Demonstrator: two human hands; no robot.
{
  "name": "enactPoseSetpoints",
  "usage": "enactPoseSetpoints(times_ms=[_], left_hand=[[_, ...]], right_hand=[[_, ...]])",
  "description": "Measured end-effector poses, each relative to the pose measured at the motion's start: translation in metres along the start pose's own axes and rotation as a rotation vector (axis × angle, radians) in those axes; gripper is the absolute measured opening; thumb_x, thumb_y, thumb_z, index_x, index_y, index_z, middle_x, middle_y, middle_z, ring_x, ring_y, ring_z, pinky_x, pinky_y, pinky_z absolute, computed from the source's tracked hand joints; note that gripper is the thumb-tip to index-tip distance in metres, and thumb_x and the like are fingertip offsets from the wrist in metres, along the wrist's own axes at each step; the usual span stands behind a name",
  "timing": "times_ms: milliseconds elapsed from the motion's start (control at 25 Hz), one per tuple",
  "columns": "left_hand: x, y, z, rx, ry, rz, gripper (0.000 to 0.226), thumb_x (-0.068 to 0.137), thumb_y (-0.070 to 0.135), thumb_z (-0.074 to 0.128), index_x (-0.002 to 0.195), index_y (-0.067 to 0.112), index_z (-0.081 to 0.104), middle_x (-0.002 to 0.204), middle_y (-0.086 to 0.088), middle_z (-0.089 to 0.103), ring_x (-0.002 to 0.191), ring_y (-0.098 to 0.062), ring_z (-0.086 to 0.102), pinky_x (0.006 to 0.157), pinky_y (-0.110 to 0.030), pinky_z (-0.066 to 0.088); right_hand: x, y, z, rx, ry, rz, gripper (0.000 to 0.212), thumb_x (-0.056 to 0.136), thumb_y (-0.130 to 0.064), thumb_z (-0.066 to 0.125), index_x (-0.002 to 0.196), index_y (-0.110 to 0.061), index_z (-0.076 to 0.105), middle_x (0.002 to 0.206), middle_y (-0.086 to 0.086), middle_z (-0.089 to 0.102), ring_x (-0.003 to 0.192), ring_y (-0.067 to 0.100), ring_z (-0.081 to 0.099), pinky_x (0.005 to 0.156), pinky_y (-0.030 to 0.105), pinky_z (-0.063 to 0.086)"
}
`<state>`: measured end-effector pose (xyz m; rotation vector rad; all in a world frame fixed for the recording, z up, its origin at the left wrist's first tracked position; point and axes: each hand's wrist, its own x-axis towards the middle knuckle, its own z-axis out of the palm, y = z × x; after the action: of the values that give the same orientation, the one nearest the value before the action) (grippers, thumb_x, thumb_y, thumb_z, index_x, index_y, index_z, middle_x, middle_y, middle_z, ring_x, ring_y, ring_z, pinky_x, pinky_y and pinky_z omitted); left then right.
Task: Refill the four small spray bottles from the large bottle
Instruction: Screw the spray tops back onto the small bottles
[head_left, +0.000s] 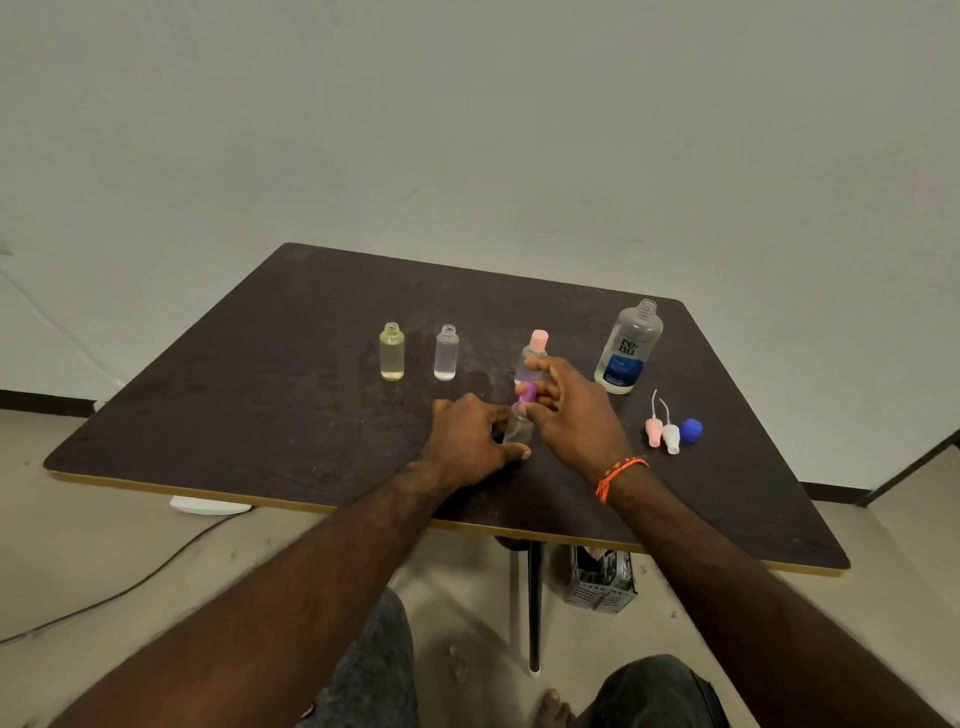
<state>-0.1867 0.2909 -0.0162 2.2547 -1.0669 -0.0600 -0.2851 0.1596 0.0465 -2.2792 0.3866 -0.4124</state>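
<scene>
My left hand (470, 436) grips a small clear spray bottle (518, 427) standing on the dark table (260, 395). My right hand (569, 410) pinches its purple spray cap (530, 393) at the bottle's neck. Behind them stands a small bottle with a pink cap (535, 353). Two uncapped small bottles stand to the left, a yellowish one (391, 352) and a clear one (446, 353). The large bottle (627, 347), uncapped with a blue label, stands at the right.
A pink spray head (653, 429), a white spray head (671, 436) and a blue cap (691, 431) lie right of my right hand. A grey crate (602, 582) sits on the floor under the table beside the table leg (534, 608). A cable (130, 582) runs along the floor at the left.
</scene>
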Motion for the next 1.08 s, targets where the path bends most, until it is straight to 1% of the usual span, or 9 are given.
enactPoseSetpoints(times_ms=[120,200,280,360,480,640,720,920,1080], left_hand=[[0.000,0.002,0.001,0.001,0.007,-0.013,0.023,0.082,0.052,0.081,0.093,0.038,0.067,0.065,0.022,0.052,0.072,-0.001,0.049,0.096,-0.041,0.039],[-0.001,0.003,0.000,-0.016,0.011,-0.023,0.024,0.081,0.051,0.082,0.089,0.040,0.061,0.067,0.022,0.051,0.076,-0.004,0.051,0.096,-0.041,0.039],[-0.002,0.004,0.001,-0.028,0.022,-0.042,0.025,0.082,0.050,0.081,0.088,0.041,0.058,0.072,0.020,0.056,0.081,-0.008,0.056,0.097,-0.043,0.040],[-0.001,0.004,0.006,0.017,0.056,-0.070,0.025,0.084,0.053,0.077,0.099,0.036,0.065,0.082,0.018,0.063,0.093,-0.012,0.059,0.097,-0.045,0.040],[0.002,0.008,0.011,0.097,0.213,-0.166,0.031,0.089,0.059,0.068,0.105,0.033,0.065,0.089,0.015,0.064,0.100,-0.015,0.056,0.091,-0.041,0.036],[0.013,0.009,0.013,0.090,0.298,-0.248,0.035,0.099,0.049,0.059,0.127,0.029,0.064,0.106,0.008,0.072,0.109,-0.018,0.061,0.098,-0.041,0.033],[0.023,0.006,0.013,0.062,0.323,-0.277,0.035,0.099,0.044,0.058,0.130,0.030,0.064,0.104,0.006,0.074,0.108,-0.019,0.063,0.097,-0.041,0.032],[0.046,-0.003,0.013,0.069,0.336,-0.276,0.026,0.099,0.042,0.053,0.118,0.030,0.066,0.094,0.007,0.071,0.103,-0.018,0.062,0.091,-0.037,0.032],[0.060,-0.012,0.019,0.124,0.299,-0.267,0.029,0.098,0.041,0.053,0.123,0.032,0.062,0.094,0.006,0.072,0.103,-0.020,0.062,0.090,-0.041,0.036]], right_hand=[[0.000,0.000,0.003,-0.071,0.062,0.006,0.059,0.085,-0.021,0.078,0.137,-0.024,0.050,0.120,0.000,0.070,0.104,0.006,0.068,0.096,0.032,0.055],[-0.003,0.000,0.008,-0.129,0.123,0.005,0.054,0.083,-0.027,0.080,0.131,-0.023,0.055,0.115,-0.001,0.071,0.099,0.008,0.068,0.092,0.033,0.057],[-0.005,0.000,0.012,-0.180,0.163,0.010,0.042,0.083,-0.029,0.079,0.121,-0.024,0.061,0.109,-0.004,0.069,0.094,0.008,0.065,0.087,0.029,0.056],[0.000,-0.001,0.017,-0.193,0.199,0.020,0.034,0.083,-0.028,0.078,0.114,-0.024,0.063,0.103,-0.006,0.067,0.090,0.007,0.060,0.082,0.024,0.051],[0.016,-0.005,0.024,-0.158,0.245,0.027,0.027,0.083,-0.023,0.078,0.106,-0.024,0.064,0.097,-0.011,0.062,0.088,0.005,0.057,0.079,0.021,0.047],[0.040,-0.009,0.031,-0.163,0.246,0.019,0.019,0.085,-0.020,0.076,0.098,-0.025,0.063,0.087,-0.015,0.057,0.078,0.001,0.053,0.068,0.009,0.039],[0.051,-0.009,0.034,-0.178,0.246,0.010,0.016,0.086,-0.019,0.074,0.099,-0.023,0.065,0.085,-0.014,0.057,0.076,0.001,0.052,0.065,0.008,0.037],[0.078,-0.007,0.042,-0.246,0.235,-0.028,0.029,0.091,-0.023,0.069,0.117,-0.025,0.056,0.096,-0.009,0.061,0.086,0.011,0.059,0.075,0.026,0.047],[0.090,-0.004,0.047,-0.353,0.245,-0.070,0.021,0.095,-0.025,0.062,0.112,-0.026,0.051,0.094,-0.003,0.064,0.081,0.017,0.059,0.068,0.032,0.051]])
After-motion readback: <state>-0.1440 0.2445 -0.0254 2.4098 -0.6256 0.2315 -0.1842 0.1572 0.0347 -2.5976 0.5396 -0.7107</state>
